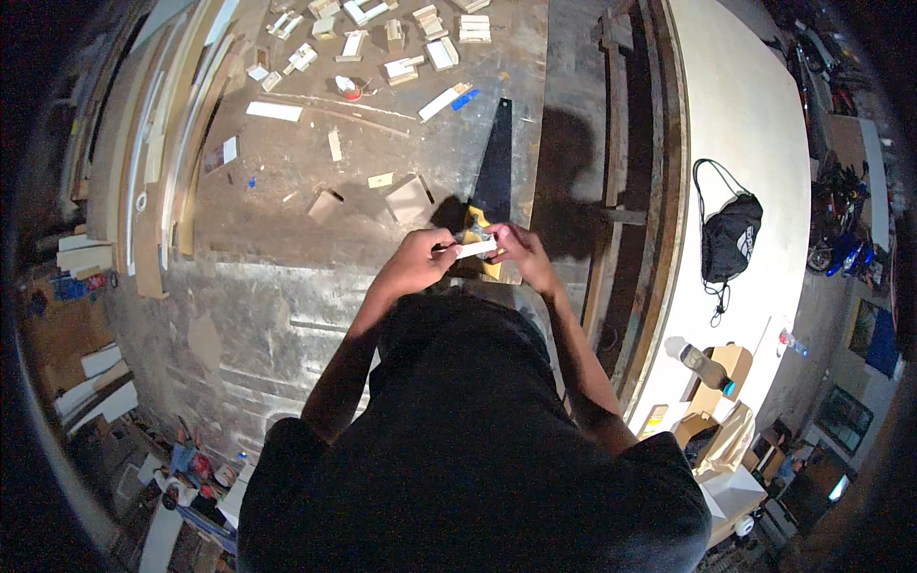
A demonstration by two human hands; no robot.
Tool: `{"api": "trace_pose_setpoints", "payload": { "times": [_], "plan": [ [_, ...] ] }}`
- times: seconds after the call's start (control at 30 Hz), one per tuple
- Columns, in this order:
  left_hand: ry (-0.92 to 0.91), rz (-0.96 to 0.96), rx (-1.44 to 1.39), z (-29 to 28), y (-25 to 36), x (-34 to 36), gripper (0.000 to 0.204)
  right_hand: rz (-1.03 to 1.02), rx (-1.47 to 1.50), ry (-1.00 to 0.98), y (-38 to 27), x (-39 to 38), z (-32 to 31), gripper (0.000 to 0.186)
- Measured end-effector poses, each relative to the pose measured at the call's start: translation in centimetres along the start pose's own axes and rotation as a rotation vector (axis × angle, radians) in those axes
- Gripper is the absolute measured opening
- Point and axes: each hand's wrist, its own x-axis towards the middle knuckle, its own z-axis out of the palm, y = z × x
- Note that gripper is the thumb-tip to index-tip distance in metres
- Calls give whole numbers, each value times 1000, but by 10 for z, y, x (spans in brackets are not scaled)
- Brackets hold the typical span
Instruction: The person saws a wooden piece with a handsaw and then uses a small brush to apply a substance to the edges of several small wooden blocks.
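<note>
- Holding the white strip (476, 249) in front of your body, over the worktop (277, 162), you have it spanning the gap between both hands.
- The fingers of your left hand (411, 265) pinch its left end; those of your right hand (523, 256) look closed on its right end, though the exact contact there is hard to make out.
- Expect it to be light and stiff, probably wood or board, so a fingertip pinch should carry it.
- Take hold near the two ends, leaving the middle free; being slim, it might crack if you bent it hard.
- Slipping seems a small risk, though its surface is too small to judge.
- Mind the handsaw (494, 162) just beyond: its yellow handle (479, 219) lies close to your fingers.
</note>
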Motion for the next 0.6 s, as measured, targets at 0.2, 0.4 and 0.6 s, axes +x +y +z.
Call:
{"api": "trace_pose_setpoints", "payload": {
  "times": [0.2,0.4,0.6],
  "plan": [
    [125,-6,-137,-22,-3,1,11,-444,-858,-159,81,22,-7,29],
    [160,10,-210,-50,-8,19,11,228,-1188,-148,139,54,-3,30],
    [172,63,-285,-78,-39,26,14,-140,-1160,35,105,35,35,29]
  ]
}}
